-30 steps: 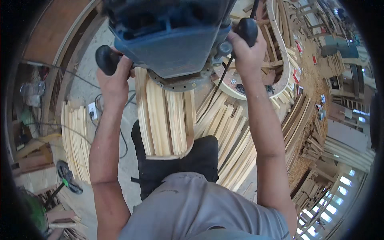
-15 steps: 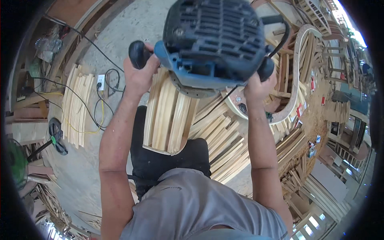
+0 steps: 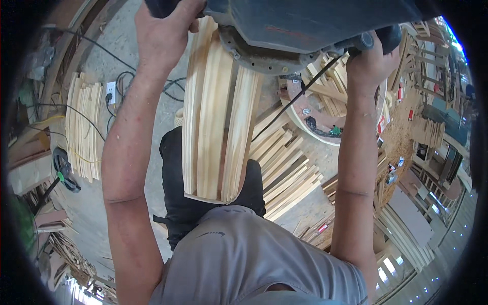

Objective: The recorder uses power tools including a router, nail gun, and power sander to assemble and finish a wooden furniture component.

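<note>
With both arms stretched forward, I hold a large blue and black plunge router (image 3: 315,23), its upper part cut off by the top of the picture. My left hand (image 3: 161,43) is closed round its black left knob, and my right hand (image 3: 371,66) grips the knob on the other side. The router's round base (image 3: 269,63) overlaps the far part of a long curved wooden piece (image 3: 213,112) built of pale slats with gaps between them. That piece's near end lies between my dark-trousered legs. Whether the base touches the wood cannot be made out.
A black power cord (image 3: 305,91) runs from the router toward the near right, over stacked pale strips (image 3: 290,173). More strips (image 3: 84,127) and a white socket strip (image 3: 111,92) lie on the left floor. A curved wooden frame (image 3: 330,137) stands at the right.
The router looks larger and has shifted up and rightward, its top passing out of view. My hands have moved farther forward and apart, both still on the knobs.
</note>
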Action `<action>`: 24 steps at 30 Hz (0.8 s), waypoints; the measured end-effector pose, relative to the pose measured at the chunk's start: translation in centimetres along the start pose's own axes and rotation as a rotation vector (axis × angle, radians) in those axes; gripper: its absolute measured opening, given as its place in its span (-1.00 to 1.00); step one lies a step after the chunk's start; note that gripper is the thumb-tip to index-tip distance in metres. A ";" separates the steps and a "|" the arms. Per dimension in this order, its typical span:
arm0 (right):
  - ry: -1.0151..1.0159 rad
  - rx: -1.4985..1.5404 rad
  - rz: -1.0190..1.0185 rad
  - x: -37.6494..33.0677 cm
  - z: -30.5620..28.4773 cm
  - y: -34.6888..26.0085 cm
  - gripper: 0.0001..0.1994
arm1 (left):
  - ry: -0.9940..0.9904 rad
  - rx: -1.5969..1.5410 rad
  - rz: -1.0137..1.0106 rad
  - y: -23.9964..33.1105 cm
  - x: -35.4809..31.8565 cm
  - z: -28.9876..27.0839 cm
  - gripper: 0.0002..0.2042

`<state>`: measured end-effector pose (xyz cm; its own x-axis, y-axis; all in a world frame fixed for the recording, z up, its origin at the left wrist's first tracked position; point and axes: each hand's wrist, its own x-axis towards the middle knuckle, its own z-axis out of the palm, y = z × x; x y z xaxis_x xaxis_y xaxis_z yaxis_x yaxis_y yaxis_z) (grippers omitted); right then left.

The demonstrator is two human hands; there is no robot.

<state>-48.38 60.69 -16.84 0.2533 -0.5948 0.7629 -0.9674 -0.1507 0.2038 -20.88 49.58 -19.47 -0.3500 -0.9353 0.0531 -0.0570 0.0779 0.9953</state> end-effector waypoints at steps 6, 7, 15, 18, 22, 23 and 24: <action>0.137 0.612 0.785 0.2 0.1 -0.6 -0.86 | 0.021 -0.149 0.067 0.4 0.1 0.7 -0.90; 0.240 0.759 0.934 0.6 0.0 -1.3 -0.86 | 0.018 -0.137 0.077 0.6 0.1 0.7 -0.91; 0.091 0.832 1.060 -1.8 -3.5 -1.8 -0.73 | 0.058 -0.146 0.068 0.7 0.2 2.1 -0.91; 0.417 0.768 1.284 -8.8 -3.9 -5.2 -0.81 | 0.057 -0.154 0.103 0.3 0.6 2.3 -0.86; -0.002 0.376 1.505 -19.0 -1.5 -12.2 -0.71 | 0.030 -0.128 0.085 0.5 0.9 2.2 -0.84; -0.184 0.531 1.493 -21.3 -1.4 -14.4 -0.67 | 0.034 -0.130 0.111 0.6 1.0 2.3 -0.84; -0.497 0.830 1.522 -23.6 -2.3 -16.1 -0.63 | 0.030 -0.128 0.109 0.7 1.0 2.2 -0.83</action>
<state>-38.75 78.93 -36.69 -0.6404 -0.7072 -0.2996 -0.1157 0.4745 -0.8726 -23.38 49.45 -18.88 -0.3196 -0.9336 0.1621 0.1001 0.1369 0.9855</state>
